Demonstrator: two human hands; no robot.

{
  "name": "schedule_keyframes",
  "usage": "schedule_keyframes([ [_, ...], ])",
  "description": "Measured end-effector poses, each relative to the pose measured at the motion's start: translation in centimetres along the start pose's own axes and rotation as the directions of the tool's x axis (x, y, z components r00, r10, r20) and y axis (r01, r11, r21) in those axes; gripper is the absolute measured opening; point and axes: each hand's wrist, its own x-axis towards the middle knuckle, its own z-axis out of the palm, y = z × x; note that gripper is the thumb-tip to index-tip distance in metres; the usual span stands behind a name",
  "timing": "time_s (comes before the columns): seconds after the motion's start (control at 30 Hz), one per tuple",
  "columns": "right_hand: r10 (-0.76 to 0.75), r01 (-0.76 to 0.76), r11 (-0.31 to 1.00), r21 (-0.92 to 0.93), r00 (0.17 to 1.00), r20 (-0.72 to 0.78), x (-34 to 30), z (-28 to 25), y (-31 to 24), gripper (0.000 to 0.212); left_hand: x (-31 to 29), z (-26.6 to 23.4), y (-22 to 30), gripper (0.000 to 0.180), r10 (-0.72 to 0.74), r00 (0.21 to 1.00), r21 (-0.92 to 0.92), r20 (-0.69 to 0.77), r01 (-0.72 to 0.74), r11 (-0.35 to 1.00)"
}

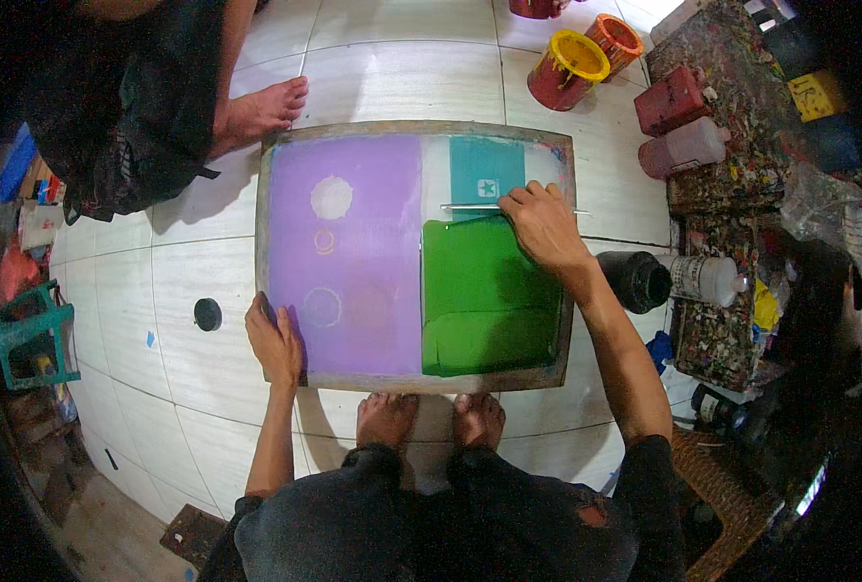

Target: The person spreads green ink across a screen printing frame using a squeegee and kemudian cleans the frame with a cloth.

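Note:
A wooden screen-printing frame (414, 380) lies on the floor before my feet. Its mesh has a purple half (373, 262) with pale round shapes. To the right, wet-looking green emulsion or ink (484, 291) covers the lower part. A teal panel (478, 160) with a small white emblem shows above the green. My left hand (276, 341) grips the frame's left side near its lower corner. In my right hand (547, 225) is a thin pale coating blade (465, 207), held crosswise at the green's upper edge; my fingers partly hide it.
Another person's foot (264, 105) is at the frame's upper left. A yellow-rimmed bucket (569, 70) and an orange-rimmed bucket (613, 41) stand beyond. A black jar (635, 281) and bottles are close to my right forearm. A black lid (207, 314) and green stool (35, 335) are left.

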Motion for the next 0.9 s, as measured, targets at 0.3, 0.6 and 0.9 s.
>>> schedule_keyframes([
  [0.3,-0.065,0.067,0.998,-0.001,0.981,0.185,-8.7,1.9,-5.0,0.032,0.0,0.0,-0.3,0.054,-0.003,1.0,0.021,0.02,0.003,1.0],
  [0.6,-0.02,-0.096,0.945,0.312,0.937,0.348,-19.3,-1.1,-14.7,0.04,0.1,0.0,-0.2,0.056,-0.007,1.0,0.005,0.02,0.007,1.0],
  [0.9,0.074,-0.115,0.967,0.226,0.98,0.182,-13.5,-0.6,-12.0,0.038,-0.1,0.3,-0.9,0.055,0.038,0.999,-0.011,0.005,-0.038,0.999],
])
